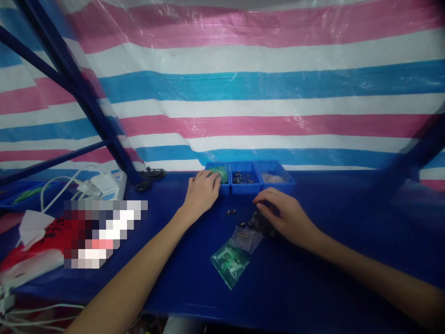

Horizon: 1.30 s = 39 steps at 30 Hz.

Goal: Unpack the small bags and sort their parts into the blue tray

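Note:
My left hand (203,191) reaches to the left blue bin (225,188), its fingers apart at the rim beside green packets (221,173). To the right, my right hand (283,211) hovers over the table, thumb and index finger slightly parted, with nothing visible between them. Beneath and beside it lies a dark bag (259,223), partly hidden by the hand. A clear bag with brass-coloured pieces (242,235) overlaps a green bag (230,263). Two small dark parts (231,212) lie between my hands.
The middle bin (245,188) holds small metal parts; the right bin (278,186) holds clear bags. White cables, a power strip (120,188) and a red package (52,236) are at the left. A striped sheet (260,88) hangs behind the blue table (167,278).

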Each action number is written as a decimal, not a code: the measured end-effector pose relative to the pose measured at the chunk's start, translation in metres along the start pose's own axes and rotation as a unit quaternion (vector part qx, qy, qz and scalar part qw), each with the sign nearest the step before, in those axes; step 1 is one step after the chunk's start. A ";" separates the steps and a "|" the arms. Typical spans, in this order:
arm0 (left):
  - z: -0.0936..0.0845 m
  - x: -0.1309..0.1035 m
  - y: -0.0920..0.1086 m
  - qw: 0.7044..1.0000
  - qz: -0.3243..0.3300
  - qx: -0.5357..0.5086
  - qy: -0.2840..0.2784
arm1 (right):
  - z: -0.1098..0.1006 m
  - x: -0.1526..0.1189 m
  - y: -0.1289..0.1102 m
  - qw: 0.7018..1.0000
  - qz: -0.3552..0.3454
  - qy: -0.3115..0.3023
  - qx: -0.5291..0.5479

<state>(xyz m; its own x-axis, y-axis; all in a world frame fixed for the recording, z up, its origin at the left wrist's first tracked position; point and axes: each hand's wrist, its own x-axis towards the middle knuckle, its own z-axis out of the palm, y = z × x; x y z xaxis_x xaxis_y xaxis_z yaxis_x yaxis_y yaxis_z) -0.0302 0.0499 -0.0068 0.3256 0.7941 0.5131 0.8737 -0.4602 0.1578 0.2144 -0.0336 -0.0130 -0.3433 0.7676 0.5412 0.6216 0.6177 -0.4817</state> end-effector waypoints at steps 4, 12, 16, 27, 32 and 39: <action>-0.006 0.002 0.004 0.999 0.008 0.014 0.030 | 0.001 -0.001 -0.002 1.000 -0.017 -0.006 -0.008; -0.029 -0.003 0.028 0.966 0.198 -0.068 -0.150 | 0.003 -0.003 -0.002 0.999 -0.038 -0.028 -0.021; -0.030 -0.007 0.033 0.954 0.200 -0.107 -0.194 | 0.004 -0.004 -0.002 0.998 -0.042 -0.033 -0.023; -0.010 -0.005 0.028 0.908 0.112 -0.273 -0.296 | 0.005 -0.005 -0.001 0.998 -0.050 -0.040 -0.028; -0.006 -0.012 0.038 0.914 0.124 -0.290 -0.256 | 0.006 -0.005 0.000 0.998 -0.050 -0.040 -0.028; -0.004 -0.012 0.044 0.924 0.099 -0.323 -0.181 | 0.006 -0.005 0.003 0.997 -0.042 -0.043 -0.038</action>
<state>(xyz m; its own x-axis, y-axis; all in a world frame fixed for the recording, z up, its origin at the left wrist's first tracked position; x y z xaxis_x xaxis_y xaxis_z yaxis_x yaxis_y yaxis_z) 0.0026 0.0181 -0.0023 0.6573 0.6963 0.2883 0.4239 -0.6579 0.6225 0.2138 -0.0343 -0.0212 -0.4537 0.7273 0.5149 0.6384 0.6684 -0.3816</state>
